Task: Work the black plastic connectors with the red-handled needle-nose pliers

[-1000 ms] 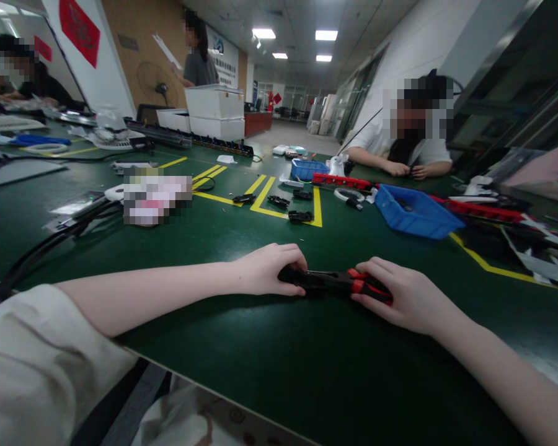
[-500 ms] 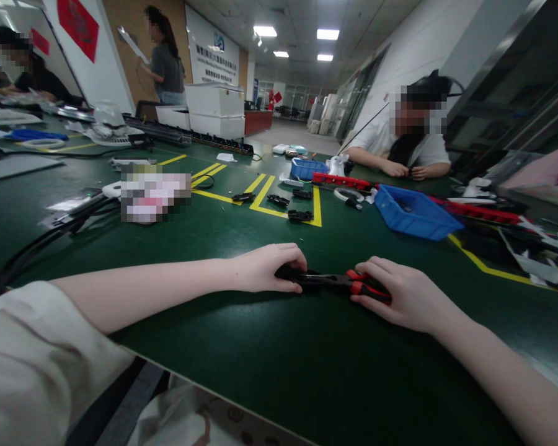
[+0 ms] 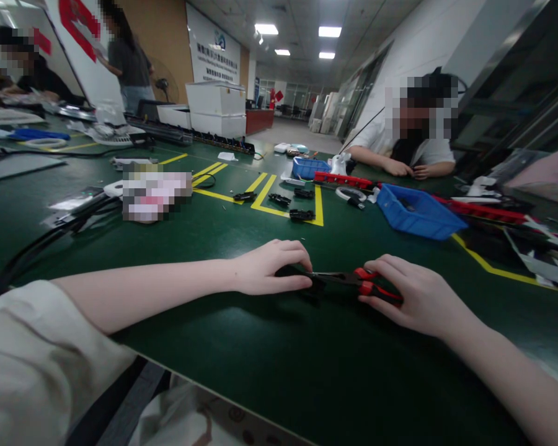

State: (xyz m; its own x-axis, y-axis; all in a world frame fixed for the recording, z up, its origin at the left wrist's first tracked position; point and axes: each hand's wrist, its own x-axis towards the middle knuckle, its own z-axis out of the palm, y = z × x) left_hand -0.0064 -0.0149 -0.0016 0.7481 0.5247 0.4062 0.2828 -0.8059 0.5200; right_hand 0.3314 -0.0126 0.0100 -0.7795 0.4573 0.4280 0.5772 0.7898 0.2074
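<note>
1. A black part (image 3: pixel 292 271) is held over the counter (image 3: pixel 223 347), inward of the near edge, by the left hand (image 3: pixel 272 267); its grip is closed, with thumb and fingers around the part.
2. Red-handled pliers (image 3: pixel 369 284) are held by the right hand (image 3: pixel 413 298), its grip closed about the handles. The nose is directed at the black part; whether the part is clamped by it cannot be told.
3. Small black pieces (image 3: pixel 302 215) are laid beyond the hands, toward the far edge, by yellow tape (image 3: pixel 320 214).
4. A blue bin (image 3: pixel 421 217) is placed toward the right edge.
</note>
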